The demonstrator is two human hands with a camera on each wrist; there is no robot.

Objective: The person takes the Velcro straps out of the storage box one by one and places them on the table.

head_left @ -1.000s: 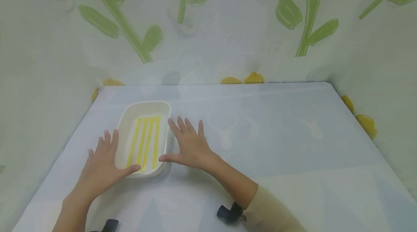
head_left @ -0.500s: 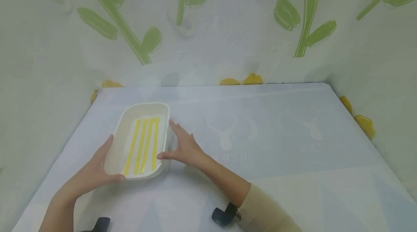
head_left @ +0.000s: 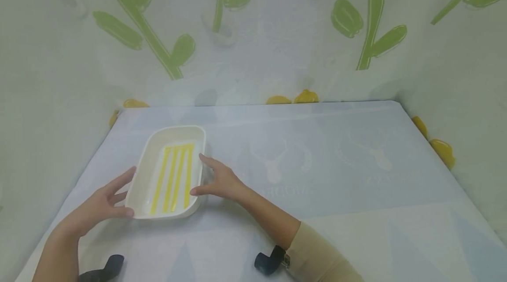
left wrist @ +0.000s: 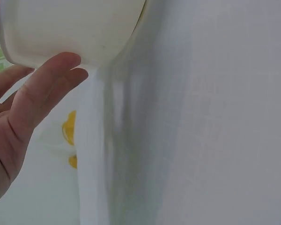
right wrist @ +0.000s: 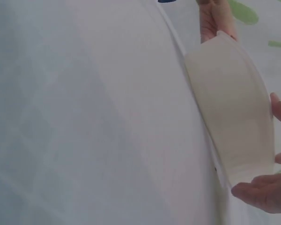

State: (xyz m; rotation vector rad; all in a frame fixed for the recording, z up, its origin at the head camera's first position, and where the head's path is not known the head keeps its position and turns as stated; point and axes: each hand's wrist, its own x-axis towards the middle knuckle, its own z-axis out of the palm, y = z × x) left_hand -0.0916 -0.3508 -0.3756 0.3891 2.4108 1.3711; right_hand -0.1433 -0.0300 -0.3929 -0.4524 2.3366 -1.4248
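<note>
Before you, the tray [head_left: 148, 172] is at nine o'clock from the middle of the table [head_left: 317, 176]; you cannot tell whether its base lies flat there. It is white and shallow, a long rectangle with rounded corners, its walls sloping outward to a smooth rim and its length leaning toward one o'clock. Four yellow stripes [head_left: 170, 180] run lengthwise along its floor, joined or nearly so at the ends toward twelve o'clock. In both wrist views you see its outer wall as a plain off-white. Your left hand [head_left: 99, 205] has its grip spread, thumb at the tray's eight o'clock corner and fingertips against its side at nine. Your right hand [head_left: 222, 181] also has its grip spread, thumb over the rim at four o'clock and a fingertip at two.
</note>
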